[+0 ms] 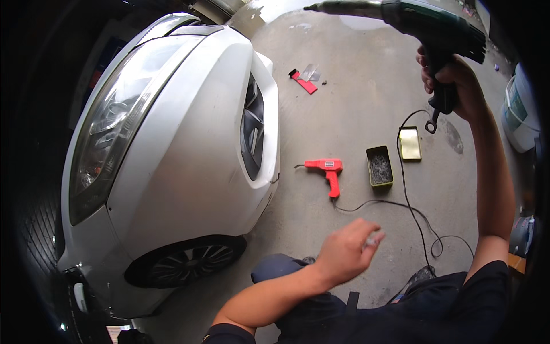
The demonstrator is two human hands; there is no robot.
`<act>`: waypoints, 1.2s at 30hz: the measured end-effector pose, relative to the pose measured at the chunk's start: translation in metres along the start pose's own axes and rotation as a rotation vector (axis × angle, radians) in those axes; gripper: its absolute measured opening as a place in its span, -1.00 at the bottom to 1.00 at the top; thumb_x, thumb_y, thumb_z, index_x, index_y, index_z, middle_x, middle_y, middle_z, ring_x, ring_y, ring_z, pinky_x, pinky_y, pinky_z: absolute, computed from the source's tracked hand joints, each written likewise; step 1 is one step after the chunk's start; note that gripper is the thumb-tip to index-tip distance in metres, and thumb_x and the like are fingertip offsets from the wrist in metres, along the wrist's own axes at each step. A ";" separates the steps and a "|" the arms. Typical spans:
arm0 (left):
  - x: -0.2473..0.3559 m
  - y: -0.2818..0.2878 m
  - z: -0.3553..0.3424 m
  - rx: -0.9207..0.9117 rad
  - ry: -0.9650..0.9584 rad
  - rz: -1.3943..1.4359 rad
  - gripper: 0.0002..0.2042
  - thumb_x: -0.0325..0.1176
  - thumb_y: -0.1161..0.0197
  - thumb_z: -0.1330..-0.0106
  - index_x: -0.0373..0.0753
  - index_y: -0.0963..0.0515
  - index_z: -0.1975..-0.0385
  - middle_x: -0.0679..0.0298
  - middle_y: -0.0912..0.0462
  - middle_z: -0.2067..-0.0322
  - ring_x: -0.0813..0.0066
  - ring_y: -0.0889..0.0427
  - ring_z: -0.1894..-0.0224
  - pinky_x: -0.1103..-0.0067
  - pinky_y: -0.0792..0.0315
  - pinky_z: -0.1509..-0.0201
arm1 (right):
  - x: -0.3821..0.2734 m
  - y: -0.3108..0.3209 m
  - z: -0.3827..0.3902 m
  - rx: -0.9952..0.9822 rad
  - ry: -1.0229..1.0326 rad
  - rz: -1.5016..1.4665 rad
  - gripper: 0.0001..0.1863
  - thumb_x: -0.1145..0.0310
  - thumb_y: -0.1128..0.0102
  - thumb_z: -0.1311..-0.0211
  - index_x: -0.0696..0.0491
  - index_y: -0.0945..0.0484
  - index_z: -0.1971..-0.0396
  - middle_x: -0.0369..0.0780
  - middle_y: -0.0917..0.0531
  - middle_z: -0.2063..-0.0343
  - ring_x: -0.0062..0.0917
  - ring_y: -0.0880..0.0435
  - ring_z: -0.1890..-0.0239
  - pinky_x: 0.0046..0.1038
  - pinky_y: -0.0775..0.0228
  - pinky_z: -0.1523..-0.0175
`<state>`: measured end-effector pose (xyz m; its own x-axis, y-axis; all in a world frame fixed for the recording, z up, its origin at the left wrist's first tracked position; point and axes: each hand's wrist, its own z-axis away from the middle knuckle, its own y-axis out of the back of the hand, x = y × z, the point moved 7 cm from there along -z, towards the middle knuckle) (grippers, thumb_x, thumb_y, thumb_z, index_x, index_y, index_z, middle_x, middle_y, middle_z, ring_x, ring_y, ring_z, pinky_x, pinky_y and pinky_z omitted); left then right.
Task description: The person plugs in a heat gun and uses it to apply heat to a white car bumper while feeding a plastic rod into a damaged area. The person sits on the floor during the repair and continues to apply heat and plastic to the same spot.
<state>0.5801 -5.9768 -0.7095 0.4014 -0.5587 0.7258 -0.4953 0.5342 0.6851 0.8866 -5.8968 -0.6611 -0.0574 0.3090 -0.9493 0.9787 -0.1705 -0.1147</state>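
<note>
My right hand (458,80) is raised at the upper right, its fingers wrapped round the black grip of a dark green heat gun (412,22). The gun's long, tapered nozzle points left, and a loop hangs under its grip. Low in the middle, my left hand (349,252) hovers above the floor in front of my knees. Its fingers are curled in and slightly blurred; whether something small is pinched in them cannot be made out. To the left stands a white car bumper (177,109) with a dark grille insert (252,129) in its opening.
A red hot stapler (327,169) lies on the concrete floor, its black cord (407,195) looping right. Near it are an open tin (380,166) of small metal bits and its lid (410,143). Farther off lies a red strip (305,83). White buckets (518,114) stand right.
</note>
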 end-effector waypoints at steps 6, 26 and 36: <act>-0.030 -0.010 -0.007 -0.061 0.236 -0.080 -0.83 -0.47 -0.10 -0.31 -0.35 -0.38 0.15 -0.01 -0.44 0.32 0.08 -0.46 0.29 0.36 -0.38 0.17 | 0.039 0.002 0.020 0.046 -0.107 -0.042 -0.48 0.38 -0.09 0.17 0.25 -0.46 0.09 -0.23 -0.46 0.41 -0.58 -0.51 0.44 -0.50 -0.42 0.27; -0.139 0.152 0.002 0.395 0.588 0.297 -0.82 -0.41 -0.16 -0.38 -0.39 -0.55 0.17 0.23 -0.63 0.41 0.47 -0.62 0.39 0.60 -0.49 0.28 | 0.128 -0.026 0.036 -0.136 -0.431 0.014 -0.49 0.45 -0.05 0.16 0.29 -0.43 0.08 -0.13 -0.51 0.32 -0.55 -0.53 0.54 -0.51 -0.46 0.42; -0.167 0.151 -0.062 0.317 0.246 -0.180 -0.84 -0.37 -0.17 -0.39 -0.35 -0.56 0.32 0.35 -0.58 0.54 0.69 -0.50 0.50 0.71 -0.40 0.39 | 0.150 -0.057 0.043 0.014 -0.529 0.095 -0.59 0.37 -0.08 0.05 0.24 -0.48 0.15 -0.15 -0.53 0.51 -0.55 -0.52 0.56 -0.53 -0.37 0.49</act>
<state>0.4859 -5.7636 -0.7231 0.6553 -0.4365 0.6165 -0.5976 0.1996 0.7765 0.8134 -5.8810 -0.8092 -0.0644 -0.2218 -0.9730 0.9818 -0.1886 -0.0220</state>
